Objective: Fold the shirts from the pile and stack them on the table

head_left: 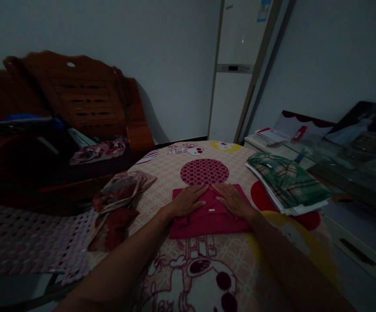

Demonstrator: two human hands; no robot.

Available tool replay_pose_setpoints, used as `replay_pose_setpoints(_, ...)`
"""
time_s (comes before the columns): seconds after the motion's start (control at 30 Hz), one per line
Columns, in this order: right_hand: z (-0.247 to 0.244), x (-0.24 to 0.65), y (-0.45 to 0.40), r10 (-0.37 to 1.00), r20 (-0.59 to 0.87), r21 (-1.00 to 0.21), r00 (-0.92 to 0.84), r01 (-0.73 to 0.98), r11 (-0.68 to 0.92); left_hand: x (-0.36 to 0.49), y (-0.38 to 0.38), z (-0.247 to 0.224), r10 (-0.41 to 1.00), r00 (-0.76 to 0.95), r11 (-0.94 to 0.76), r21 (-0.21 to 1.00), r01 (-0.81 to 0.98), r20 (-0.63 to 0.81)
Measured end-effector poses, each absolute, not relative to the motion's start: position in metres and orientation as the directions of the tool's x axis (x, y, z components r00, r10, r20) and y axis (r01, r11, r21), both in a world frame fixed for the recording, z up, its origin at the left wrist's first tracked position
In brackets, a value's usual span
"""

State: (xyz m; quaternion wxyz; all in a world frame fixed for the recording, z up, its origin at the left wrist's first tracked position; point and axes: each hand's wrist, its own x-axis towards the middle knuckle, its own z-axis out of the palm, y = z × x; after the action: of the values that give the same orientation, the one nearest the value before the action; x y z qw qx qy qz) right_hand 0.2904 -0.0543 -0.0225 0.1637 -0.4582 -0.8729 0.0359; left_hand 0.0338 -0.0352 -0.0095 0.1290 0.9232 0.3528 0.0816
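A magenta shirt (210, 223), folded into a rectangle with a small white label near its collar, lies on the round table's patterned cloth (161, 190). My left hand (188, 200) rests flat on the shirt's left part, fingers stretched toward its far edge. On the right part, my right hand (233, 200) lies palm down in the same way, fingers extended. The fingertips of both hands come close together near the shirt's far edge. Neither hand grips anything.
Folded green plaid clothing (287, 180) sits on white fabric at the table's right. Crumpled floral cloth (118, 195) lies at the left edge. Beyond stand a wooden bench (86, 95), a tall white air conditioner (231, 95) and a glass-topped cabinet (353, 162).
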Motion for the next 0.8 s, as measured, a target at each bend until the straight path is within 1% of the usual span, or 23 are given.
replay_pose_setpoints(0.13,-0.0205,0.2904,-0.0541,0.805,0.25,-0.23,-0.538,0.775,0.589,0.0337,-0.037,-0.0088,0.667,0.741,-0.723,0.31,0.617,0.081)
replay_pose_setpoints(0.3,-0.0213,0.2919,-0.0549,0.8,0.255,-0.236,-0.543,0.767,0.596,0.0351,-0.0402,-0.0075,0.678,0.733,-0.709,0.323,0.627,0.065)
replay_pose_setpoints(0.4,-0.0213,0.2926,-0.0557,0.798,0.253,-0.236,-0.547,0.765,0.6,0.0353,-0.0406,-0.0078,0.671,0.737,-0.718,0.318,0.619,0.079)
replay_pose_setpoints(0.63,-0.0187,0.2897,-0.0595,0.817,0.228,-0.228,-0.53,0.786,0.574,0.0326,-0.041,-0.0035,0.668,0.743,-0.715,0.31,0.626,0.038)
replay_pose_setpoints(0.8,-0.0176,0.2889,-0.0618,0.83,0.22,-0.232,-0.513,0.799,0.555,0.0328,-0.0418,-0.0038,0.651,0.756,-0.733,0.314,0.604,0.068)
